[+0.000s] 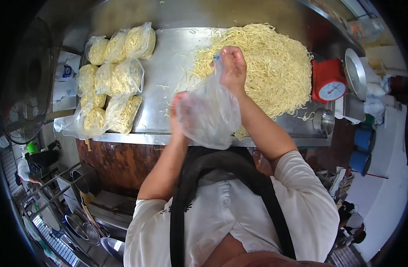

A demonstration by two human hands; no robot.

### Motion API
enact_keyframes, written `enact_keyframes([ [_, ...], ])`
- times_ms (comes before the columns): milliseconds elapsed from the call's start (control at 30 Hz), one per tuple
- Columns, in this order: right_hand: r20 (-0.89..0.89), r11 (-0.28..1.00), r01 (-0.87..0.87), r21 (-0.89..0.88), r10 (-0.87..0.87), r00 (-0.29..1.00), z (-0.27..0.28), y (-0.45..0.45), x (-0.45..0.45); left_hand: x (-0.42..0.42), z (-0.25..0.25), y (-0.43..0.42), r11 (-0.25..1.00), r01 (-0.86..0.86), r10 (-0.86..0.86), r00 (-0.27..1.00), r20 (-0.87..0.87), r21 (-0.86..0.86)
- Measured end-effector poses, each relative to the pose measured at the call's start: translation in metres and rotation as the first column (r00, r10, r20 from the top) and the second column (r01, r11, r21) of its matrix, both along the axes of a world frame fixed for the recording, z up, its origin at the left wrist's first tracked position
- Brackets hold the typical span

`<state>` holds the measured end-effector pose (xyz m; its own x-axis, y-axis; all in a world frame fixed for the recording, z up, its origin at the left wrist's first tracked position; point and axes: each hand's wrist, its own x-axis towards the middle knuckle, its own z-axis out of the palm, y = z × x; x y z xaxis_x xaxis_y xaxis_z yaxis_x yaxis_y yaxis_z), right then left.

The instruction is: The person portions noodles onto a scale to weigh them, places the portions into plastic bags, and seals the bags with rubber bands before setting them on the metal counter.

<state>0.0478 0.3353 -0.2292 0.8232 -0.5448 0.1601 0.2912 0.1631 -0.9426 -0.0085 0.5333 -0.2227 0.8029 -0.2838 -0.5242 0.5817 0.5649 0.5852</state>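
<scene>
A clear plastic bag [213, 118] hangs spread between my two hands, with no noodles visible in it. My right hand [233, 69] is closed on its upper edge, beside a small blue mark. At the bag's left side, my left hand [177, 113] grips the film; its fingers are blurred and partly behind the plastic. Past my right hand lies a large loose heap of pale yellow noodles [266, 66] on the steel table [168, 53]. Several filled bags of noodles [121, 78] stand in rows to the left.
A red dial scale [329, 82] stands right of the heap, with a metal pan [355, 73] beside it. A metal cup [323, 122] sits near the front right corner. To the left are a fan [26, 89] and another person [37, 164] farther off.
</scene>
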Motion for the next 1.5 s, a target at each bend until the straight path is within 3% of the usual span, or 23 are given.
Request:
enact_keyframes([
  [67,-0.169,0.938,-0.190,-0.290,0.145,0.975,-0.006,-0.017,0.005,0.028,-0.013,0.031,0.913,-0.157,0.094,0.979,0.180,0.376],
  [100,-0.332,0.837,-0.323,-0.442,0.181,0.926,-0.001,-0.026,0.009,0.045,-0.055,0.081,0.981,-0.192,0.193,0.968,0.162,-0.022],
  [133,-0.491,0.696,-0.461,-0.550,0.177,0.853,0.000,-0.035,0.013,0.058,-0.092,0.122,0.887,-0.208,0.274,0.956,0.107,-0.413],
  [200,-0.396,-0.030,-0.408,-0.913,-0.182,0.900,-0.062,-0.052,0.018,0.057,-0.053,0.141,0.964,-0.228,0.185,0.944,0.271,0.134],
  [233,-0.378,-0.248,-0.436,-0.865,-0.248,0.892,-0.076,-0.056,0.026,0.052,-0.031,0.145,0.883,-0.241,0.108,0.940,0.324,0.403],
  [267,-0.336,-0.453,-0.442,-0.775,-0.297,0.894,-0.083,-0.058,0.034,0.049,-0.022,0.146,0.862,-0.269,0.151,0.945,0.289,0.430],
  [300,-0.422,-0.472,-0.517,-0.714,-0.299,0.856,-0.089,-0.060,0.046,0.046,-0.016,0.145,0.839,-0.298,0.198,0.946,0.256,0.455],
  [367,-0.602,-0.374,-0.640,-0.671,-0.228,0.765,-0.106,-0.070,0.080,0.033,-0.001,0.135,0.704,-0.333,0.265,0.943,0.203,0.628],
  [433,-0.756,-0.114,-0.756,-0.645,-0.050,0.653,-0.138,-0.077,0.105,0.015,-0.009,0.136,0.683,-0.334,0.265,0.942,0.206,0.650],
  [533,-0.731,0.045,-0.733,-0.679,0.052,0.680,-0.128,-0.086,0.085,0.011,-0.005,0.134,0.643,-0.352,0.259,0.936,0.239,0.680],
  [633,-0.636,0.586,-0.556,-0.589,0.086,0.766,-0.044,-0.094,0.046,0.007,-0.005,0.145,0.695,-0.344,0.237,0.939,0.251,0.631],
  [733,-0.410,0.808,-0.164,-0.565,-0.102,0.906,0.010,-0.117,0.023,0.033,-0.013,0.151,0.801,-0.376,0.294,0.925,0.240,0.466],
  [800,-0.109,0.769,0.151,-0.620,-0.275,0.955,0.029,-0.144,0.025,0.053,-0.005,0.137,0.816,-0.362,0.237,0.920,0.311,0.450],
  [933,0.379,0.107,0.463,-0.880,-0.429,0.820,0.162,-0.188,0.015,0.095,-0.014,0.121,0.855,-0.286,0.084,0.899,0.429,0.432],
  [1000,0.574,0.172,0.721,-0.671,-0.495,0.652,0.216,-0.192,0.023,0.105,0.001,0.097,0.862,-0.280,0.060,0.884,0.464,0.423],
  [1067,0.455,0.506,0.579,-0.639,-0.359,0.815,0.264,-0.171,0.000,0.108,0.004,0.077,0.867,-0.244,0.040,0.904,0.427,0.435],
  [1100,0.591,0.356,0.652,-0.669,-0.276,0.758,0.277,-0.170,0.000,0.112,-0.001,0.073,0.856,-0.234,0.035,0.916,0.399,0.461],
  [1167,0.062,0.206,0.175,-0.963,-0.462,0.885,0.239,-0.173,-0.015,0.120,-0.020,0.075,0.877,-0.187,-0.007,0.916,0.402,0.443],
  [1233,-0.295,0.224,-0.216,-0.950,-0.433,0.852,0.164,-0.186,-0.031,0.105,0.007,0.052,0.871,-0.216,0.026,0.917,0.398,0.441],
  [1267,-0.390,0.256,-0.324,-0.911,-0.282,0.876,0.115,-0.198,-0.038,0.100,0.016,0.046,0.864,-0.239,0.052,0.918,0.393,0.442],
  [1333,-0.552,0.118,-0.553,-0.825,-0.381,0.742,0.055,-0.183,-0.077,0.110,-0.027,0.085,0.869,-0.168,-0.034,0.918,0.395,0.465],
  [1400,-0.601,0.246,-0.551,-0.797,-0.419,0.681,0.043,-0.160,-0.107,0.093,-0.010,0.079,0.862,-0.245,0.065,0.922,0.383,0.444],
  [1500,-0.620,0.198,-0.669,-0.717,-0.619,0.482,-0.024,-0.127,-0.114,0.079,-0.008,0.078,0.874,-0.241,0.109,0.943,0.313,0.423],
])
